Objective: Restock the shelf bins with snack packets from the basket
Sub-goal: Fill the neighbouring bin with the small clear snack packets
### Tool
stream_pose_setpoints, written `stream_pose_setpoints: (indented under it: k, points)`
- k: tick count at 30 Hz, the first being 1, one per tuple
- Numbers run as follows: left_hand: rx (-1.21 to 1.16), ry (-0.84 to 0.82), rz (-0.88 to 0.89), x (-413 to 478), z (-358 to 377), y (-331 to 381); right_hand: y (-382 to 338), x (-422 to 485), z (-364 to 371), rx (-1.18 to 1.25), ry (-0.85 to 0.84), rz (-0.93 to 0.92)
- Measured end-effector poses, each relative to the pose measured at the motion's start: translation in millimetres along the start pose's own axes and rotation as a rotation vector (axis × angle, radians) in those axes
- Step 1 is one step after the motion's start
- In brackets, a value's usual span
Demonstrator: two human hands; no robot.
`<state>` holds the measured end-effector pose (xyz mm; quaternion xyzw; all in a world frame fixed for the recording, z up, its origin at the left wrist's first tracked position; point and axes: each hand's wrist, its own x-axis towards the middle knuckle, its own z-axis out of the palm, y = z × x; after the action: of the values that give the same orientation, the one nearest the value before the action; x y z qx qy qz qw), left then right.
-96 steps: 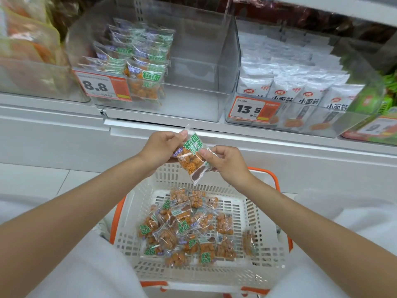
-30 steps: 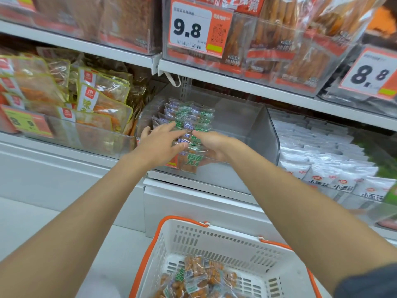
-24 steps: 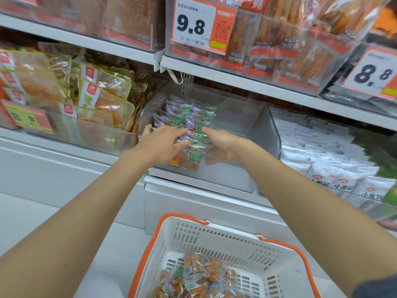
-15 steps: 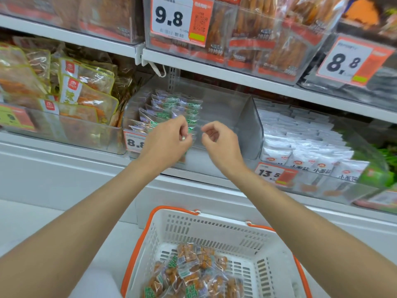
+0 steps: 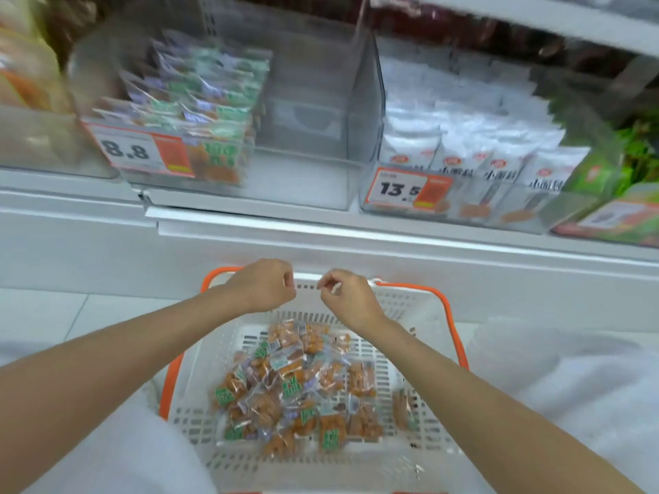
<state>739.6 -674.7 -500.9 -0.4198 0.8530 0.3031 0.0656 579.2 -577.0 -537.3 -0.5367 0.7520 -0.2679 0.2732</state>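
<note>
A white basket with an orange rim [image 5: 442,297] sits low in front of me and holds several clear snack packets [image 5: 296,390] with orange pieces and green labels. My left hand [image 5: 264,285] and my right hand [image 5: 347,297] hover side by side over the basket's far edge, fingers loosely curled, holding nothing. On the shelf above, a clear bin [image 5: 303,180] with an 8.8 price tag holds a stack of the same packets [image 5: 199,101] on its left side; its right side is bare.
To the right, a second clear bin [image 5: 499,212] tagged 13.5 is full of white packets. Green packs [image 5: 627,194] sit at the far right and orange packs [image 5: 21,76] at the far left. A white shelf ledge [image 5: 321,229] juts out above the basket.
Both hands left the 8.8 bin, where a packet was placed on the stack, and came down empty over the basket. My view tilted down from the shelves toward the basket.
</note>
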Motion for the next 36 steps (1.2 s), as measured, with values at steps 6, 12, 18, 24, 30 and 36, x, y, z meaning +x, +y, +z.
stream_pose_setpoints:
  k: [6,12,18,24,30,36]
  points:
    - [0.159,-0.224,-0.046,15,51,-20,111,-20,40,-0.152,-0.296,0.351]
    - [0.200,-0.305,-0.059,18,69,-25,174,-45,84,-0.411,-0.559,0.456]
    - [0.202,-0.323,-0.073,17,73,-22,189,-77,115,-0.297,-0.548,0.499]
    - [0.156,-0.313,-0.076,12,72,-24,195,-88,121,-0.241,-0.300,0.544]
    - [0.149,-0.308,-0.063,6,71,-25,186,-89,104,-0.337,-0.223,0.535]
    - [0.132,-0.288,-0.006,8,56,-8,145,-59,47,-0.313,-0.342,0.442]
